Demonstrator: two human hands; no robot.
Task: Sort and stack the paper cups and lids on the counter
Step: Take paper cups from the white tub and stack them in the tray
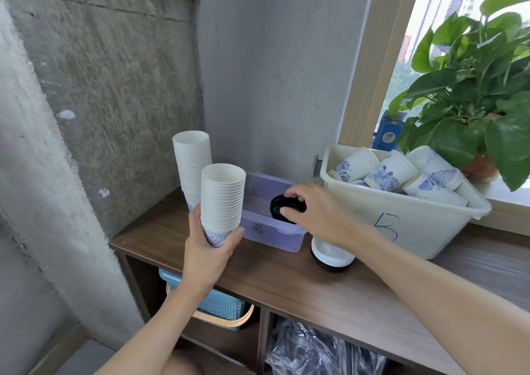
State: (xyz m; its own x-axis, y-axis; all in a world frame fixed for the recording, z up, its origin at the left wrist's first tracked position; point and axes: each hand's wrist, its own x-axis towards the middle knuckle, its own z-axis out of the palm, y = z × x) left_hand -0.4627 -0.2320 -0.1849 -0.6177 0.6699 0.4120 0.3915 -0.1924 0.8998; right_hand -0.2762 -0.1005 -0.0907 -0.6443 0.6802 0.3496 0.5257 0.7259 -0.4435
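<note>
In the purple bin (288,241), right hand (318,214) is pinching a black lid (278,207), left hand (209,250) gripping a cup stack (222,199) beside it, beige tub (407,217) crowding opposite.

A big blue mark (387,225) like the number 5 is hand-drawn on the front of the cream tub (430,231) holding paper cups (390,174). The clear purple box (275,238) has small dark writing (258,227) on its front, too tiny to read. The blue carton (387,128) by the window (459,16) has a white logo (389,137), too blurry to read.
</note>
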